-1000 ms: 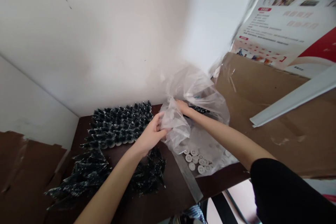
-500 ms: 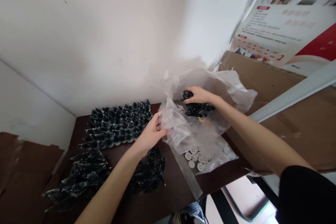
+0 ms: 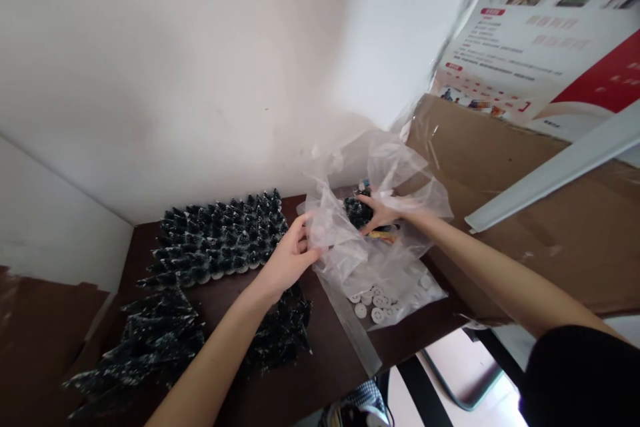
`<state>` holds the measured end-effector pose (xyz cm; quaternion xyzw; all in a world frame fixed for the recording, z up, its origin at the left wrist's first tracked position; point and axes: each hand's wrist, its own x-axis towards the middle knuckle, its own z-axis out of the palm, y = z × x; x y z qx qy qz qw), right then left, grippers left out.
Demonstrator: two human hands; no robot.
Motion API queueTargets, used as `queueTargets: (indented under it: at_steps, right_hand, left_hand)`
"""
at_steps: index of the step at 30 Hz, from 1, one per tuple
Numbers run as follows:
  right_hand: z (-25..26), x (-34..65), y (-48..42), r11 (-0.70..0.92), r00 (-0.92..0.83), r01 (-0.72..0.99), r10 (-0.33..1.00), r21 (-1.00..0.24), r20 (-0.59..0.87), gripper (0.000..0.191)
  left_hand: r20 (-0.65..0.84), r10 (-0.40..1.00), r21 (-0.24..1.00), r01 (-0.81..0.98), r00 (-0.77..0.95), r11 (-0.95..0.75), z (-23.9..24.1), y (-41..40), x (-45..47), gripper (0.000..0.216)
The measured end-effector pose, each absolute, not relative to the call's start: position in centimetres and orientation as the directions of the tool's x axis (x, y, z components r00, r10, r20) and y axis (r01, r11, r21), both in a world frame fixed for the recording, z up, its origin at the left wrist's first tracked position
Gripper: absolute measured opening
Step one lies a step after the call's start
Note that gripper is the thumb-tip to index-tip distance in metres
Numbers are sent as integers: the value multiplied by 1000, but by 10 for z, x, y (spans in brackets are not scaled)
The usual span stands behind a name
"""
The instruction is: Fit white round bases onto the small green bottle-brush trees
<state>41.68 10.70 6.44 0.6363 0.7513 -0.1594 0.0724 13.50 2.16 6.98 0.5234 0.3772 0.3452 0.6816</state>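
My left hand (image 3: 289, 257) pinches the near left side of a clear plastic bag (image 3: 345, 247) and keeps its mouth up. Inside the bag, my right hand (image 3: 383, 212) curves its thumb and fingers round dark green, snow-tipped miniature Christmas trees (image 3: 357, 211); how many it holds I cannot tell. Something yellow (image 3: 384, 237) lies just under that hand. White round discs (image 3: 379, 307) are gathered in the bag's near end. Left of the bag, many more miniature trees stand in close rows (image 3: 220, 240) on the dark tabletop.
Loose heaps of larger-looking trees (image 3: 163, 333) lie at the table's near left, and another heap (image 3: 283, 333) sits partly behind my left forearm. Brown cardboard (image 3: 540, 213) rises on the right behind a pale metal bar (image 3: 555, 163). A white wall (image 3: 225, 80) closes the back.
My right hand has moved lower in the bag, with the trees at its fingers. The bag's right side has sunk around my wrist. My left hand keeps its hold on the bag.
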Motion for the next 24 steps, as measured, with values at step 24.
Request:
queueTargets:
  at_steps: [24]
  right_hand:
    - [99,431,116,-130,58,541,991,-831,-117,36]
  left_hand:
    - [-134,840,976,-78,526,205,54,15,127,63]
